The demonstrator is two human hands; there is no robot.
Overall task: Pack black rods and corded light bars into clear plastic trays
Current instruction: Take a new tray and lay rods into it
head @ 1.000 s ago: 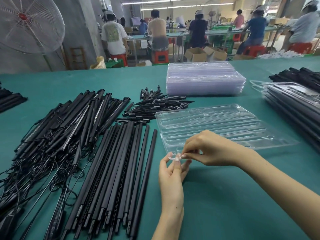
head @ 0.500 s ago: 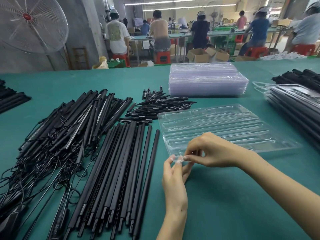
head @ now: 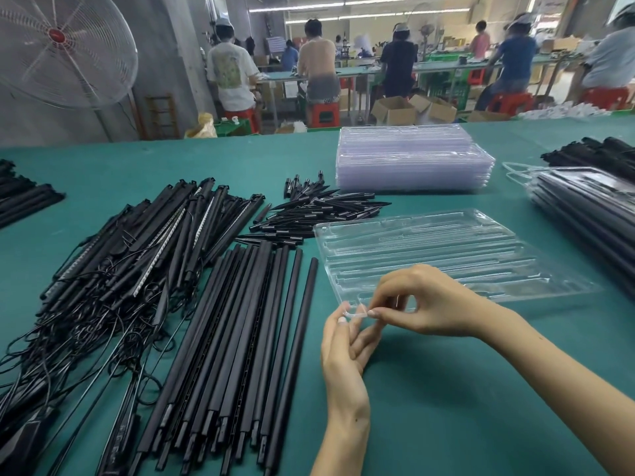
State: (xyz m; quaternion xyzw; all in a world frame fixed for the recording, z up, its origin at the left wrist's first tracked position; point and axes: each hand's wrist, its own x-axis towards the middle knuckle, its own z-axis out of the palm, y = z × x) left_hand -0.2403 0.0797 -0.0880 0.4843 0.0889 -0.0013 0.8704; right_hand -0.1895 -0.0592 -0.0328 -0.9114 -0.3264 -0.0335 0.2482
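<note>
Pinching the clear tray (head: 446,249) near edge: left hand (head: 343,348), right hand (head: 422,304).

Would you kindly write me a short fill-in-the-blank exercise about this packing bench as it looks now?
1. The open tray in front of the hands holds ____ rods.
2. Both hands pinch a small ____ strip.
3. The loose black rods lie on the person's ____ side of that tray.
4. The table has a ____ cover.

Missing: no; clear; left; green
</note>
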